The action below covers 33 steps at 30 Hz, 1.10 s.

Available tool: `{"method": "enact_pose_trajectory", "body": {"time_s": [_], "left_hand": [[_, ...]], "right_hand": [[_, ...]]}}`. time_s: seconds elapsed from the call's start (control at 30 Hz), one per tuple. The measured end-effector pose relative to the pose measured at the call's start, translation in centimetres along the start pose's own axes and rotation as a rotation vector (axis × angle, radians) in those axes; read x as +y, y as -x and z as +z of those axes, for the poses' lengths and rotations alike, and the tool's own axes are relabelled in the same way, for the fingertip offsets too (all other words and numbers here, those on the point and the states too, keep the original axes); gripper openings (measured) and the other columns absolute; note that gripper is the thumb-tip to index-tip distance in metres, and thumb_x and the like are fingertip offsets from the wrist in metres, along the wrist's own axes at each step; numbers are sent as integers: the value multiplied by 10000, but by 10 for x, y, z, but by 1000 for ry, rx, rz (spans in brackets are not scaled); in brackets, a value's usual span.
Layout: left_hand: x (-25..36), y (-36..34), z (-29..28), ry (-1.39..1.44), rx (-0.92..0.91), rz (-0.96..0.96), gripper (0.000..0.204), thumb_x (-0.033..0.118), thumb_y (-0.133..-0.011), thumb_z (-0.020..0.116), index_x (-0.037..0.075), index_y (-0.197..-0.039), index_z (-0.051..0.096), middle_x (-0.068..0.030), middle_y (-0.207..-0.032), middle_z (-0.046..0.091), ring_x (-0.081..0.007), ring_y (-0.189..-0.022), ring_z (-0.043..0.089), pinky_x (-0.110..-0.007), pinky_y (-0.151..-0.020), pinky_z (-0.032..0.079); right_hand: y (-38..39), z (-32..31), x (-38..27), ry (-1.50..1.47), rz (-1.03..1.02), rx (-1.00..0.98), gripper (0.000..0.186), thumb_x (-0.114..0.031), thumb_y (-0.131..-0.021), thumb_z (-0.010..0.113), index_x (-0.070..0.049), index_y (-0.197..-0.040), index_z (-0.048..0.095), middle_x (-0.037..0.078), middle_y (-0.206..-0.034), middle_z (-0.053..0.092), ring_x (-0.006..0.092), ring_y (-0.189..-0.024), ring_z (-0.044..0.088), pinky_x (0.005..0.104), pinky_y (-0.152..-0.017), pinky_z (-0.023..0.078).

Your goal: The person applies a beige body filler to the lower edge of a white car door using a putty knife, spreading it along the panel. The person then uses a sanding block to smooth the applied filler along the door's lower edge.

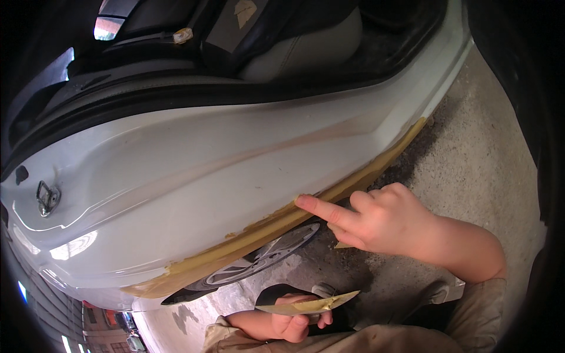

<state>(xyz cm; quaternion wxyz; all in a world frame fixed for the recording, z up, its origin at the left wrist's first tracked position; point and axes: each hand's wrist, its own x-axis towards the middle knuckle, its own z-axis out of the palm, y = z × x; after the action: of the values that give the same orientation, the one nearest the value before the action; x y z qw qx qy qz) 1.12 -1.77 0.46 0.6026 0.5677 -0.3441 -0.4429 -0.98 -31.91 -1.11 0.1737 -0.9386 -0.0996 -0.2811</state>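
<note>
A white car sill (194, 159) curves across the view, with a band of mustard-yellow paste (376, 167) along its lower edge. My right hand (376, 220) rests its extended index fingertip on the upper edge of that band. Its other fingers are curled, and a small yellowish flat piece (342, 245) peeks out beneath them; how it is held is hidden. Below, my left hand (288, 323) grips a thin flat board (276, 309), tilted slightly, with a lump of yellow paste (323, 303) on top.
The open door aperture shows a seat (300, 53) above a black seal. A metal latch loop (47, 197) is at the left. An alloy wheel (265, 256) lies flat below the sill on the stained concrete floor (477, 141). A distant parked vehicle (132, 341) shows at lower left.
</note>
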Motion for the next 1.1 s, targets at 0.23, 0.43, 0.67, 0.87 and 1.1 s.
{"method": "enact_pose_trajectory", "body": {"time_s": [0.23,0.43,0.67,0.87,1.1], "left_hand": [[1,-6,2,-29,14,4,598,413,-1123,463,-164,-1176,615,-171,-951,717,-190,-722,676,-305,-660,560],[-3,-6,3,-17,17,8,593,403,-1125,464,-168,-1185,614,-176,-947,717,-193,-717,672,-307,-660,559],[-5,-7,6,-12,41,35,594,393,-1124,465,-180,-1196,604,-191,-941,717,-200,-711,671,-313,-656,561],[-9,3,10,-15,54,20,610,411,-1122,458,-175,-1179,616,-184,-928,721,-195,-709,673,-314,-650,563],[20,-17,2,-80,-74,-123,635,456,-1116,456,-150,-1123,646,-173,-945,724,-197,-727,688,-313,-646,563]], "right_hand": [[9,5,10,18,19,4,708,-289,-803,793,-305,-1492,636,-29,-610,398,119,-400,464,291,-413,474],[16,5,18,21,30,-29,718,-285,-804,793,-304,-1502,625,-26,-621,400,124,-396,468,297,-411,471],[21,7,22,87,21,-57,710,-252,-806,789,-290,-1497,631,-24,-609,407,125,-406,494,296,-413,474],[25,-4,25,90,66,-31,728,-263,-806,795,-266,-1512,617,-24,-583,413,126,-405,495,298,-412,479],[17,1,9,20,35,-69,812,-294,-803,793,-291,-1574,540,-6,-576,416,130,-400,475,293,-406,471]]}}
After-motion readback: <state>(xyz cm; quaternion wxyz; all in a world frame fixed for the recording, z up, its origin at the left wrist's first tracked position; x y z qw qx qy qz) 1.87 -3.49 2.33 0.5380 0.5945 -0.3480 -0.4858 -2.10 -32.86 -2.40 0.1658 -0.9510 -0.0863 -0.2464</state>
